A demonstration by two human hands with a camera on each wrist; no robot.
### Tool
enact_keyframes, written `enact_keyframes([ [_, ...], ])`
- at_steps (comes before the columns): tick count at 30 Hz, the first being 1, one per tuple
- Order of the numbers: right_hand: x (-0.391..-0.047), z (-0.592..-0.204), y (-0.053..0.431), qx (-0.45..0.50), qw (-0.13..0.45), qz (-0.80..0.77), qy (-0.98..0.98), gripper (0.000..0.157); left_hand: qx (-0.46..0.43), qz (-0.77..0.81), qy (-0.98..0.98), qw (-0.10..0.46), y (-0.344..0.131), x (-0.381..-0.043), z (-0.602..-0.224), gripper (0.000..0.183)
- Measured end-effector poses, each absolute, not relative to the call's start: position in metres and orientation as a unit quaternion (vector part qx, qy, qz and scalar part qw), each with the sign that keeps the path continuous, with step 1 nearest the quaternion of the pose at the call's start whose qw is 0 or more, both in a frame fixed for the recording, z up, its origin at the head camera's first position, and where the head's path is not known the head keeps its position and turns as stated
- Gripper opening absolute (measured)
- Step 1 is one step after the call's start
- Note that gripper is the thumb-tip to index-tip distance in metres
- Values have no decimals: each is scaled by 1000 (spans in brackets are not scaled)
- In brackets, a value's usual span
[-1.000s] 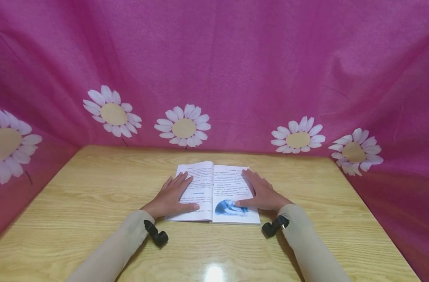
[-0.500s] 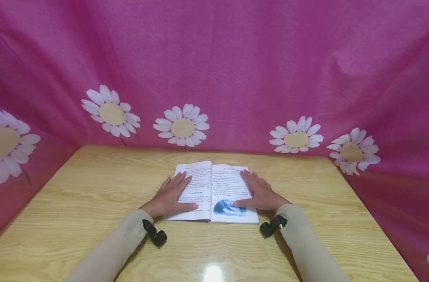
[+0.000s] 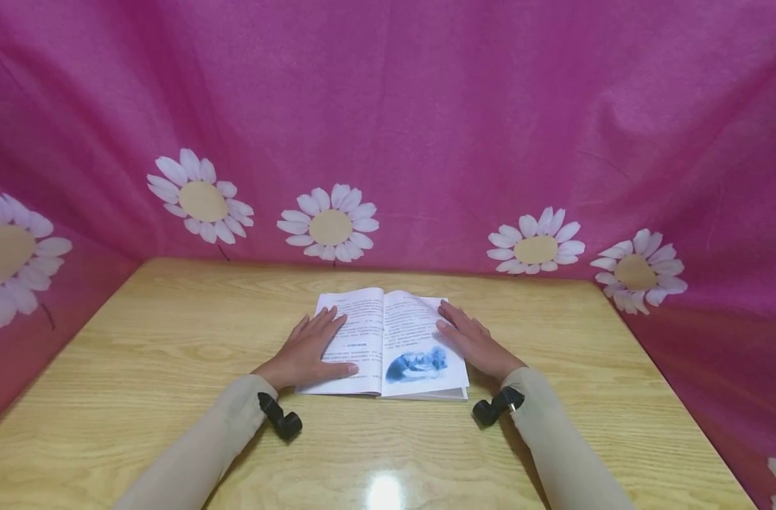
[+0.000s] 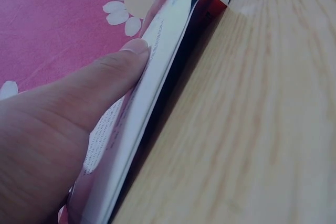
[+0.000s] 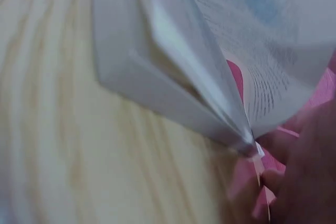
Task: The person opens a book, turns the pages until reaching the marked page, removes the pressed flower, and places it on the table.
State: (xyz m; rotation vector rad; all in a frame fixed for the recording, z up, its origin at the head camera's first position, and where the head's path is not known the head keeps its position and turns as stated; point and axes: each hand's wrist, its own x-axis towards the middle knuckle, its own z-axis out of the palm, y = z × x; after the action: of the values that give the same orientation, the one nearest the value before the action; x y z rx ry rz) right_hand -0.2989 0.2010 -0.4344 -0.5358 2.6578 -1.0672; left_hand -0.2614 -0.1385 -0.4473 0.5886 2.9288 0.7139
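Observation:
A book (image 3: pixel 356 333) lies open on the table, its right page printed with a blue picture. Across the left page rests my left hand (image 3: pixel 308 354), fingers spread and straight. In the left wrist view its thumb (image 4: pixel 113 72) presses flat near the page's lower edge. At the outer edge of the right page, my right hand (image 3: pixel 480 343) pinches the page between thumb and fingers. That page (image 5: pixel 273 77) bows up from the stack in the right wrist view, with pages fanned below it. The right fingertips are partly hidden behind the page.
The wooden table (image 3: pixel 171 333) extends around the book on all sides. A pink curtain (image 3: pixel 426 142) with white daisies hangs behind and at both sides. Dark wrist cameras (image 3: pixel 286 423) sit on both beige sleeves (image 3: pixel 547 425).
My right thumb has slid up from the blue picture toward the fingers. The right page has lifted, showing the pages beneath at its lower corner. My left hand stays in place.

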Motion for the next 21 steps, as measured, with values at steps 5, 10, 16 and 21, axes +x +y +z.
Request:
enact_keyframes([
  [5,-301,-432,205,-132,180,-490,843,56,190,230,954,33,-139,-263,-447,107],
  [10,-304,-430,209,-122,203,-525,818,57,190,231,954,35,-140,-263,-446,107],
  [16,-305,-433,213,-173,182,-525,813,73,183,235,954,41,-139,-262,-447,108],
  [21,-305,-434,216,-193,168,-521,815,73,183,231,955,40,-137,-262,-448,107],
])
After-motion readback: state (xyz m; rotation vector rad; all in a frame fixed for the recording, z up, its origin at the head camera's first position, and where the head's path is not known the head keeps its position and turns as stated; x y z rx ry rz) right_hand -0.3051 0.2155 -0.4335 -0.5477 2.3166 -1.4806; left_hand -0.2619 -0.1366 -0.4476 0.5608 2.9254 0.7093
